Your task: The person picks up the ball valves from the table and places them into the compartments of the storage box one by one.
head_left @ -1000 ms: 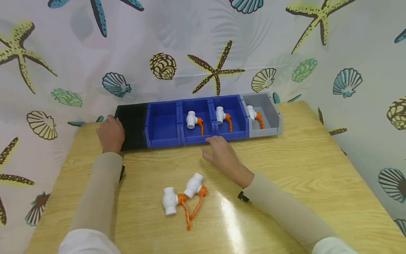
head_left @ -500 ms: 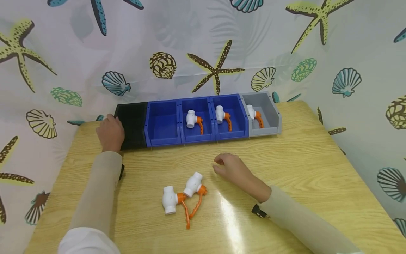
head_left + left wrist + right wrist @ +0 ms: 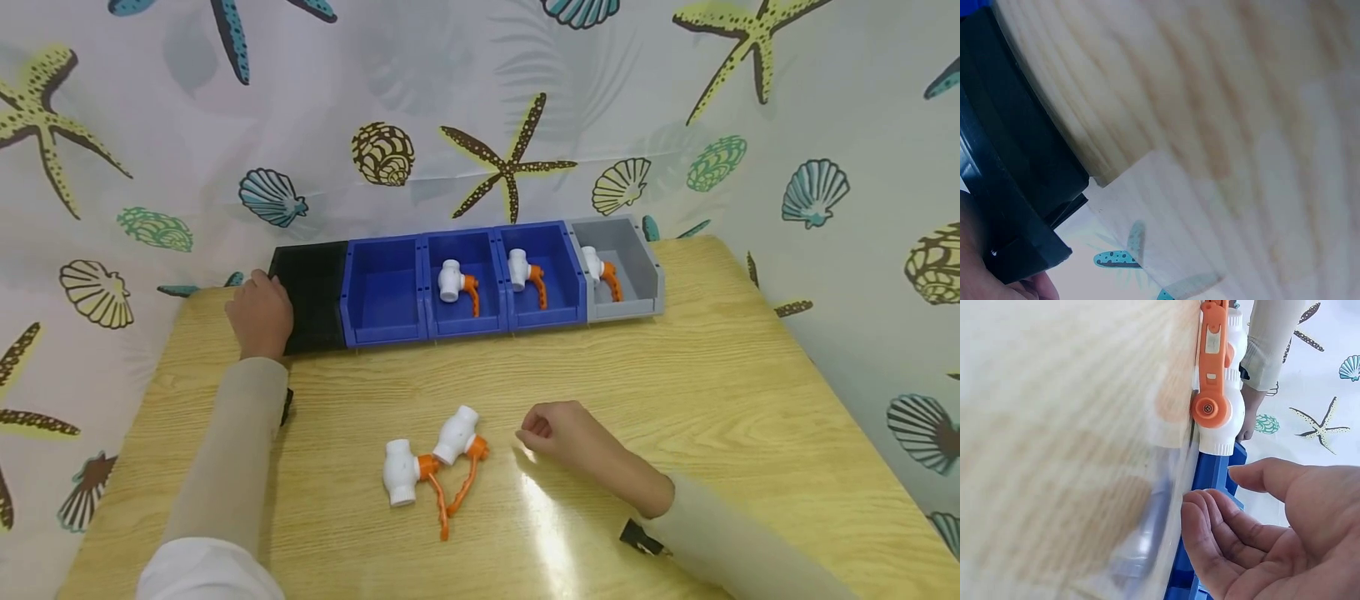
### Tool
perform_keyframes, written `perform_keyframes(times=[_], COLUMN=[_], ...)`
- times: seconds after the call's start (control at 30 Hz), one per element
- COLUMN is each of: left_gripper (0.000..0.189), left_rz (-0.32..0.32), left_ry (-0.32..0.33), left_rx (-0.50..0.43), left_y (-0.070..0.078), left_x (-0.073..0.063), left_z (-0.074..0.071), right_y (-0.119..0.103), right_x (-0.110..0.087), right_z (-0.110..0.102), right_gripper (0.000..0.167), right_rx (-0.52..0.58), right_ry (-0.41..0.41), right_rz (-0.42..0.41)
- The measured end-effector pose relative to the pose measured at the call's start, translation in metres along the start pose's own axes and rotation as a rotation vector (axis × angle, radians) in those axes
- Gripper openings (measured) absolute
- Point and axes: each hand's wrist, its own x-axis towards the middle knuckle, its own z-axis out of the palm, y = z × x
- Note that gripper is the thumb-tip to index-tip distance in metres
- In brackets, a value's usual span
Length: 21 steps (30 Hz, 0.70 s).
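My left hand (image 3: 261, 315) grips the left wall of the black bin (image 3: 315, 333); in the left wrist view its fingers (image 3: 1038, 284) show beyond the rim. Over the table, my right hand (image 3: 573, 437) hangs with loosely bent fingers and holds nothing; a gap shows between thumb and fingers in the right wrist view. To its left lie two white ball valves with orange handles on the wood: the nearer-to-hand valve (image 3: 456, 437) and the left valve (image 3: 401, 473). Their handles cross.
Right of the black bin stand a left blue bin (image 3: 386, 333), a middle blue bin (image 3: 468, 323), a right blue bin (image 3: 551, 317) and a grey bin (image 3: 630, 308). The last three each hold one ball valve. A patterned cloth (image 3: 465, 83) hangs behind the table.
My right hand has drawn back from the front of the blue bins, toward the right and nearer to me, and its fingers have bent more. The left hand stays at the black bin.
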Motion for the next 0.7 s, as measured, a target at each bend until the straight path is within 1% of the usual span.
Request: perform_keyframes(times=[0.13, 0.23, 0.4, 0.7], left_gripper=[0.045, 0.045, 0.045, 0.045], left_rz=[0.003, 0.006, 0.009, 0.000], left_ry=[0.005, 0.012, 0.003, 0.003], left_rx=[-0.001, 0.004, 0.006, 0.004], left_y=[0.000, -0.001, -0.003, -0.001], left_x=[-0.001, 0.000, 0.001, 0.000], left_z=[0.001, 0.002, 0.003, 0.001], right_y=[0.005, 0.007, 0.003, -0.010], right_x=[-0.011, -0.018, -0.025, -0.030], right_z=[0.002, 0.005, 0.012, 0.027], right_gripper=[0.013, 0.019, 0.030, 0.028], right_rx=[0.017, 0.028, 0.046, 0.063], right_ry=[-0.014, -0.054, -0.117, -0.151], right_rz=[-0.027, -0.047, -0.069, -0.109])
